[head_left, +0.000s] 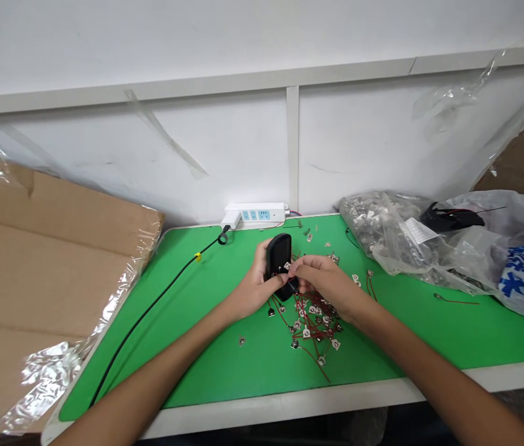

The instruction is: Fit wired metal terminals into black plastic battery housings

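My left hand (253, 286) is wrapped round a black plastic case (279, 255), holding it upright over the green mat (206, 347). My right hand (322, 280) is pinched at the case's lower front, its fingertips on a small metal contact piece with a red wire. Just below both hands lies a heap of red wires with small metal contacts (314, 325).
A white power strip (256, 215) sits at the back wall, with a black cable (150, 310) running down the mat's left side. A cardboard sheet in plastic wrap (43, 272) lies left. Clear bags of metal parts (396, 238) and a white printed bag (522, 272) lie right.
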`<action>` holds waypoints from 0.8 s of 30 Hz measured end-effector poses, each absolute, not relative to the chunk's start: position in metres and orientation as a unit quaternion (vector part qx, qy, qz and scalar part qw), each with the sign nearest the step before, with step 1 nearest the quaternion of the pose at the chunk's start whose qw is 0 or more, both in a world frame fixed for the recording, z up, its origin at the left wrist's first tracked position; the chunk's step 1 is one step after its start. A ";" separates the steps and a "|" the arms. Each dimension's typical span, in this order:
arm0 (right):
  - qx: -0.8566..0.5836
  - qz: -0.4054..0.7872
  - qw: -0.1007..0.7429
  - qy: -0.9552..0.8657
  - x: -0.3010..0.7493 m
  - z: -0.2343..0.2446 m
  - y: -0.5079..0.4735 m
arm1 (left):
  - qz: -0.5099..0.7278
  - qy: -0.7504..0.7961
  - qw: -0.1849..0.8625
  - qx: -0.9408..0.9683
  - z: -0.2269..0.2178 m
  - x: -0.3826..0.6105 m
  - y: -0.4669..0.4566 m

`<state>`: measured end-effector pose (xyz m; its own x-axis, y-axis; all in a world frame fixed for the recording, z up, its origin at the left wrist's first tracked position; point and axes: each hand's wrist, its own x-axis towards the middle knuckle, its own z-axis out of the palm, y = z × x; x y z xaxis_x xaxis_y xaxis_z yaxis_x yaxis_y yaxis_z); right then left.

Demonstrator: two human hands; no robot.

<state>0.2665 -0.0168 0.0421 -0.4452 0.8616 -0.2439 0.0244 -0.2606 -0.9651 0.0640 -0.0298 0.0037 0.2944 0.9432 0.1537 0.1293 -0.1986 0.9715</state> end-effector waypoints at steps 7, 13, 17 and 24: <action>-0.422 0.683 0.314 -0.507 0.266 0.043 -0.016 | 0.422 0.407 0.465 0.663 0.003 0.064 -0.031; -0.411 0.692 0.318 -0.500 0.265 0.041 -0.016 | 0.418 0.392 0.447 0.686 0.002 0.066 -0.032; -0.409 0.687 0.321 -0.507 0.266 0.041 -0.015 | 0.421 0.396 0.430 0.693 0.002 0.068 -0.034; -0.405 0.655 0.318 -0.553 0.268 0.033 -0.014 | 0.432 0.400 0.432 0.683 0.002 0.069 -0.035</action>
